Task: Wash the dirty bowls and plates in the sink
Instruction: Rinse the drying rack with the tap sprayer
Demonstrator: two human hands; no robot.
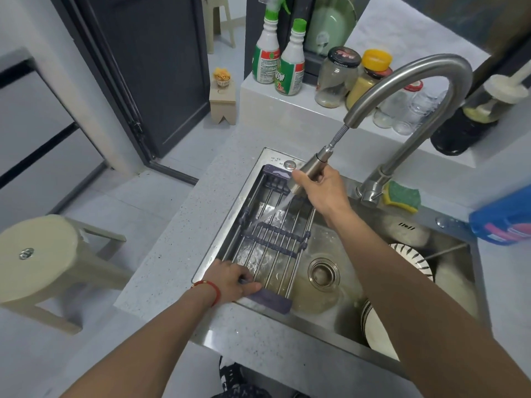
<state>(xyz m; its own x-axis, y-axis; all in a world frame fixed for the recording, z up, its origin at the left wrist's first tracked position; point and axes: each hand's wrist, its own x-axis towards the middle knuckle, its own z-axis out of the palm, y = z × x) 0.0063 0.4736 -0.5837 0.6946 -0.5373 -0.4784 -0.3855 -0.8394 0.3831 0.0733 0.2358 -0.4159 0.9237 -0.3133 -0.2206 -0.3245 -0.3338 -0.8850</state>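
1. At the far left a pale plastic stool (34, 254) stands on the floor, well apart from the sink, with a dark door (149, 67) behind it.
2. The left hand (230, 280) has its fingers curled over the near end of the drying rack (273, 234), which spans the left part of the sink (330, 334).
3. The right hand (321, 188) grasps the pull-out spray head (310, 170), and its water jet strikes the rack bars, not the dishes.
4. The dirty dishes lie at the right side of the sink: a striped plate (413, 258) near the far wall and a white bowl (376, 331) at the near edge, both partly hidden by the right forearm. Murky water sits around the drain (324, 273).
5. Risk, as a judgement: the angled jet could bounce off the bars onto the speckled worktop (178, 254) and the floor; the rack could slip if the left hand loosens its hold.
6. On the right rim rest a green-and-yellow sponge (402, 196) and a blue detergent bottle (502, 219). The raised ledge behind holds two spray bottles (278, 56) and several jars (353, 79). The room is a narrow grey kitchen.
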